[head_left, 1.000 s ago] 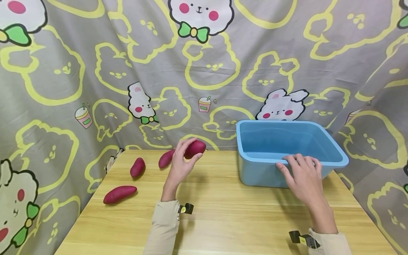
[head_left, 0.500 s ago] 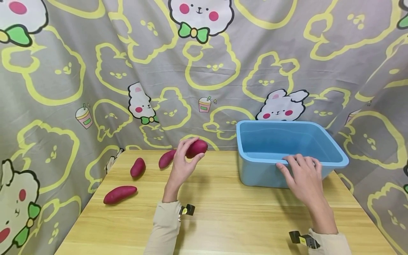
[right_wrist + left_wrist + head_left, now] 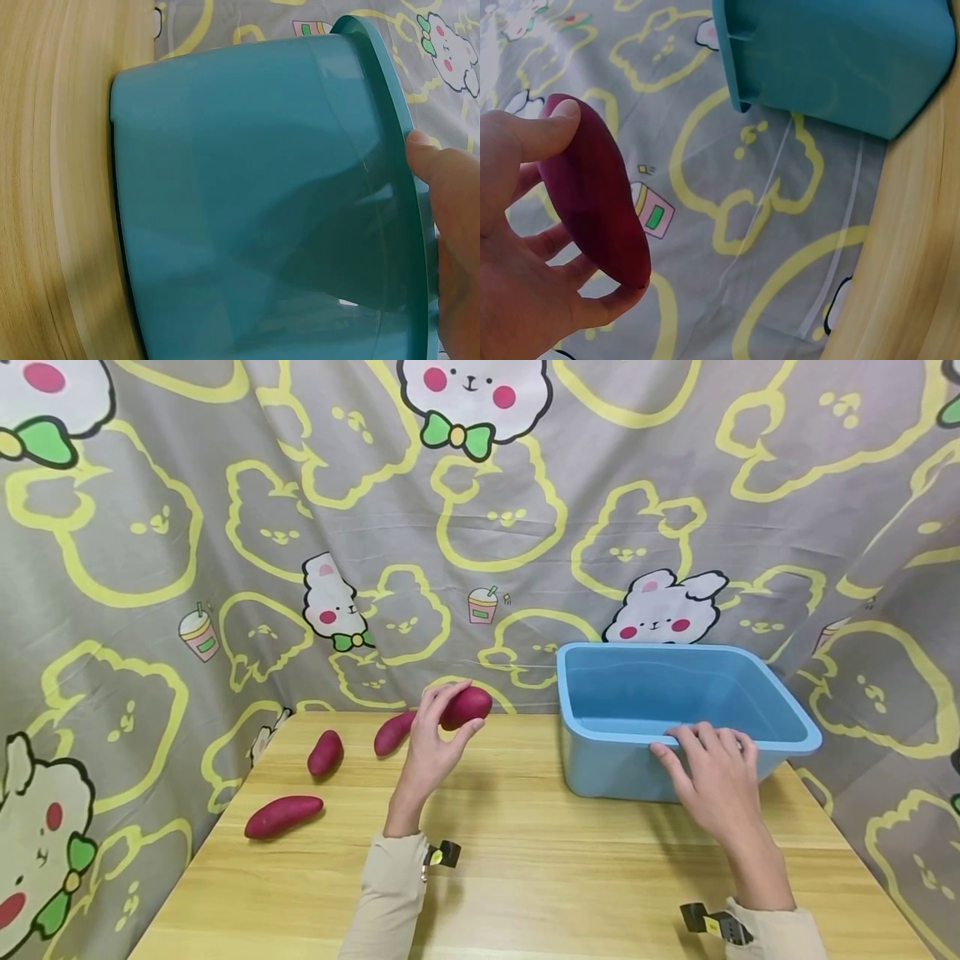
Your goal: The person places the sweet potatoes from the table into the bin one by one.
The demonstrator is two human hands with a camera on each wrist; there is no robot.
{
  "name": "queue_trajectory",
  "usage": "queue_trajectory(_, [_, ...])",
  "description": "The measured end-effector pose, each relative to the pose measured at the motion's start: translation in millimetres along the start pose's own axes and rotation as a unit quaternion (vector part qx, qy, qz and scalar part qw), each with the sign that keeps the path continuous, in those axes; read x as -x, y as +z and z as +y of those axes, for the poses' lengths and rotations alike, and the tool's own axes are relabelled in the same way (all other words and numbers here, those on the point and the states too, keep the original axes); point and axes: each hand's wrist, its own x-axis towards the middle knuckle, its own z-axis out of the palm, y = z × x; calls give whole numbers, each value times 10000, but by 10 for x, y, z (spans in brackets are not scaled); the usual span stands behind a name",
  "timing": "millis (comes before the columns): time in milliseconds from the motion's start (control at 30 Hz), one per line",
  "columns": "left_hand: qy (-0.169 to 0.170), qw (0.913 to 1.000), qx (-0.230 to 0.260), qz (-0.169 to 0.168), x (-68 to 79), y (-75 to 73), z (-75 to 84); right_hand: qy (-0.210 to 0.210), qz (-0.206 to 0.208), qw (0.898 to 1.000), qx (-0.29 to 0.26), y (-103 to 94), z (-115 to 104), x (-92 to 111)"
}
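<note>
The left hand [image 3: 435, 752] is grasping a purple-red sweet potato [image 3: 468, 708] between thumb and fingers, apparently clear of the tabletop [image 3: 540, 877]. The right hand [image 3: 712, 785] is grasping the near rim of the blue tub [image 3: 611, 768], which stands at 3 o'clock from the left hand.

Principal risk: the purple-red sweet potato looks smooth and rounded; an uneven pinch could let it turn or drop. If moved low towards 3 o'clock, it could strike the tub wall. A hard press or a pull towards 6 o'clock on the rim could tilt or slide the tub. The half-hidden sweet potato [image 3: 392, 734], at 9 o'clock just beside the left hand, could be knocked by a careless swing. The long sweet potato [image 3: 285, 817], at 8 o'clock, lies well apart; low exposure.
</note>
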Motion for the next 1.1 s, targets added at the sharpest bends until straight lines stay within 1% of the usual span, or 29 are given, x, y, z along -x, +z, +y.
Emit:
queue_trajectory(200, [-51, 10000, 23, 32, 4, 3, 21, 6, -35, 10000, -29, 15, 6, 0])
queue_trajectory(500, [173, 9998, 3, -37, -43, 66, 81, 89, -94, 9999, -11, -3, -6, -3])
queue_trajectory(767, [188, 9998, 4, -72, -70, 78, 113, 139, -77, 9999, -23, 10, 8, 22])
queue_trajectory(1100, [296, 9994, 123, -126, -64, 147, 174, 73, -55, 9999, -48, 24, -4, 9])
